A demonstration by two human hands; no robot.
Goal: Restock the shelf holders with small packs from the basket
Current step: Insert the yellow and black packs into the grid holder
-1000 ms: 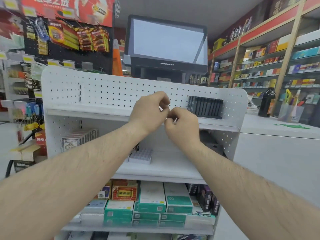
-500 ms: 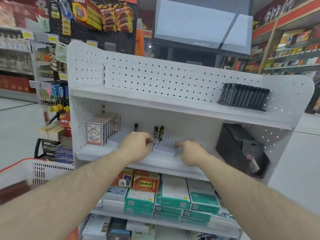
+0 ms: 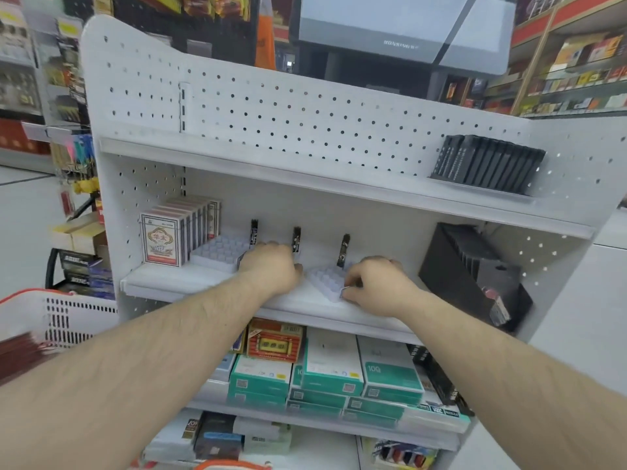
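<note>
On the middle shelf, centre of the frame: both hands work at two pale plastic holders with rows of small sockets.
Left hand [image 3: 271, 268]: fingers curled, resting at the gap between the two holders; whether it grips anything I cannot tell.
Right hand [image 3: 375, 286]: fingers curled, pinching the near right corner of the right holder [image 3: 325, 278].
Left holder [image 3: 220, 251]: just beside a row of card boxes [image 3: 176, 234] at the shelf's left end.
Small packs: three dark slim packs stand upright in the holders, one at the back of the left holder [image 3: 253, 232], one just above the left hand [image 3: 296, 238], one tilted slightly at the back of the right holder [image 3: 343, 250].
Basket [image 3: 73, 318]: white with a red rim, lower left of the frame, well apart from the hands.
Black rack [image 3: 475, 276]: right end of the same shelf.
Upper shelf, right: a row of black packs [image 3: 488, 164].
Lower shelf: green and white boxes [image 3: 330, 368].
</note>
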